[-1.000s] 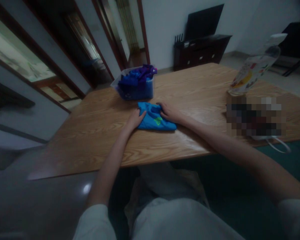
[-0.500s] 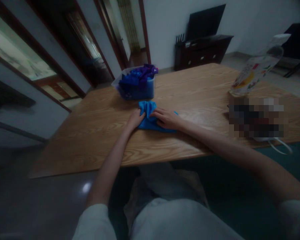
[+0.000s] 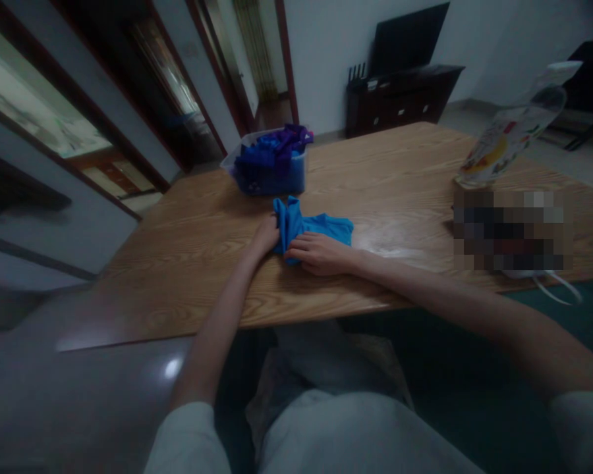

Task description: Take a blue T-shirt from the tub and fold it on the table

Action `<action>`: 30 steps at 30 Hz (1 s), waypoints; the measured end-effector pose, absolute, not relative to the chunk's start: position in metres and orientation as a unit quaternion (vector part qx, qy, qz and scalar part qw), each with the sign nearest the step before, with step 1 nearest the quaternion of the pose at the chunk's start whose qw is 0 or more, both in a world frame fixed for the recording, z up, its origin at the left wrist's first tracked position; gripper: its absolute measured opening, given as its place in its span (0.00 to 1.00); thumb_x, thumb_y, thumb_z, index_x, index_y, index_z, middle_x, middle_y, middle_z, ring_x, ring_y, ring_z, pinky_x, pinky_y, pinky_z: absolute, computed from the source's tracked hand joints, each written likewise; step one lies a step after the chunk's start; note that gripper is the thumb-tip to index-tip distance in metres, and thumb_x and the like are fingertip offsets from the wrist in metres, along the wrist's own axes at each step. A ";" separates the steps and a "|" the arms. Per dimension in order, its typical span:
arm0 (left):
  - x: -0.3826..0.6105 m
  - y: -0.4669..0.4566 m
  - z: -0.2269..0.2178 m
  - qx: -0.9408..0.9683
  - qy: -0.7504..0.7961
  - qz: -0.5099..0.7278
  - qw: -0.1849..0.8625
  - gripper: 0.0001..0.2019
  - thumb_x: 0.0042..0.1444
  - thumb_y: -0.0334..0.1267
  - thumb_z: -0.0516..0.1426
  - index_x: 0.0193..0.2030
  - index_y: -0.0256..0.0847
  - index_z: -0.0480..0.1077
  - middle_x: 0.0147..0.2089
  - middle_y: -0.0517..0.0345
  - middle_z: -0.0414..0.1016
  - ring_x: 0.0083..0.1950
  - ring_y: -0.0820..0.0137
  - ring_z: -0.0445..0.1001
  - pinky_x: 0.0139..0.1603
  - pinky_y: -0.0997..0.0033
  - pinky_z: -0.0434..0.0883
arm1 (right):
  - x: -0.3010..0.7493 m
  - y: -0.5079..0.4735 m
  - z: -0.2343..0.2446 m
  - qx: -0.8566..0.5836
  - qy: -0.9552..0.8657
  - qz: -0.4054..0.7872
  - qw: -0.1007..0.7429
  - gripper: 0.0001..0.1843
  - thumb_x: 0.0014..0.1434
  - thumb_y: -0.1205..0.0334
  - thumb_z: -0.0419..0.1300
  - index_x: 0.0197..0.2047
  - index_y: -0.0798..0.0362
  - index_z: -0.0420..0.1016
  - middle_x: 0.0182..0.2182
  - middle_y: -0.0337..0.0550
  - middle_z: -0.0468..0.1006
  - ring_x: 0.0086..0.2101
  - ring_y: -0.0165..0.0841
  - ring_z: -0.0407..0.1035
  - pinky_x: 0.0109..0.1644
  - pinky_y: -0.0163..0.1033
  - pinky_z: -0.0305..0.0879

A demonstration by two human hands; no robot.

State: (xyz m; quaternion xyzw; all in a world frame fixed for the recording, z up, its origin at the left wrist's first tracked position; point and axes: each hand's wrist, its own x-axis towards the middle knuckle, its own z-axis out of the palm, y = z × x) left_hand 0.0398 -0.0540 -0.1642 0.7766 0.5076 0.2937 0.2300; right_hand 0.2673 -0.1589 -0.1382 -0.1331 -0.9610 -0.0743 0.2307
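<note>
A bright blue cloth (image 3: 326, 227) lies on the wooden table in front of me, bunched into upright folds at its left end and flatter at its right. My left hand (image 3: 267, 236) grips the left edge of the folds, its fingertips hidden behind the fabric. At the near side of the same folds, my right hand (image 3: 322, 253) has its fingers bent together over the cloth and covers part of it. Whether the cloth is a garment I cannot tell.
Just beyond the cloth stands a clear plastic bin (image 3: 271, 178) heaped with blue and purple fabric. A large clear bottle (image 3: 504, 141) with a printed label is at the right, behind a blurred-out object (image 3: 511, 230) with a white cord. The wooden table's (image 3: 197, 289) front edge runs below my forearms.
My right hand has come toward me and slightly left, onto the near end of the folds. More of the cloth's right part shows. The left hand stays at the left edge.
</note>
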 end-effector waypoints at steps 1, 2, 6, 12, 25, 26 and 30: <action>0.040 -0.054 -0.164 0.777 0.517 0.285 0.220 0.06 0.63 0.37 0.60 0.41 0.41 0.80 0.44 0.44 0.87 0.50 0.51 0.82 0.58 0.50 0.79 | 0.268 -0.158 -0.138 -0.135 -0.961 -0.071 0.232 0.20 0.68 0.73 0.58 0.61 0.56 0.76 0.52 0.54 0.82 0.50 0.44 0.74 0.57 0.47 0.66; 0.040 -0.054 -0.164 0.777 0.524 0.278 0.211 0.06 0.63 0.37 0.60 0.41 0.40 0.80 0.44 0.44 0.87 0.49 0.51 0.82 0.58 0.50 0.79 | 0.268 -0.158 -0.138 -0.136 -0.960 -0.068 0.234 0.21 0.68 0.73 0.58 0.62 0.55 0.76 0.52 0.54 0.82 0.50 0.44 0.74 0.57 0.48 0.66; 0.039 -0.052 -0.167 0.787 0.522 0.272 0.186 0.08 0.65 0.40 0.60 0.42 0.41 0.80 0.45 0.44 0.87 0.49 0.52 0.82 0.58 0.52 0.79 | 0.273 -0.155 -0.134 -0.146 -0.957 -0.060 0.244 0.24 0.69 0.72 0.57 0.66 0.55 0.75 0.55 0.56 0.82 0.53 0.45 0.75 0.59 0.50 0.68; 0.040 -0.049 -0.171 0.791 0.525 0.267 0.163 0.08 0.69 0.40 0.59 0.45 0.42 0.78 0.50 0.41 0.85 0.54 0.49 0.82 0.62 0.50 0.77 | 0.296 -0.129 -0.135 -0.235 -0.919 -0.039 0.313 0.31 0.71 0.68 0.56 0.76 0.53 0.66 0.63 0.59 0.78 0.60 0.50 0.74 0.64 0.55 0.71; 0.038 -0.044 -0.180 0.745 0.538 0.322 0.227 0.05 0.70 0.41 0.59 0.47 0.43 0.74 0.50 0.47 0.83 0.60 0.51 0.80 0.69 0.49 0.74 | 0.357 -0.058 -0.170 -0.486 -0.810 0.058 0.324 0.43 0.62 0.59 0.59 0.79 0.58 0.58 0.70 0.64 0.73 0.68 0.58 0.69 0.74 0.68 0.67; 0.038 -0.044 -0.180 0.735 0.537 0.333 0.244 0.06 0.70 0.40 0.59 0.48 0.43 0.74 0.51 0.47 0.83 0.60 0.53 0.80 0.69 0.50 0.74 | 0.358 -0.055 -0.173 -0.491 -0.808 0.058 0.320 0.43 0.62 0.60 0.59 0.79 0.57 0.59 0.70 0.63 0.74 0.69 0.58 0.68 0.74 0.68 0.67; 0.040 -0.045 -0.174 0.703 0.549 0.347 0.290 0.05 0.70 0.37 0.57 0.47 0.41 0.74 0.52 0.48 0.84 0.58 0.56 0.81 0.67 0.54 0.76 | 0.356 -0.056 -0.174 -0.489 -0.821 0.055 0.289 0.35 0.65 0.62 0.56 0.74 0.58 0.64 0.68 0.65 0.74 0.68 0.57 0.68 0.75 0.66 0.65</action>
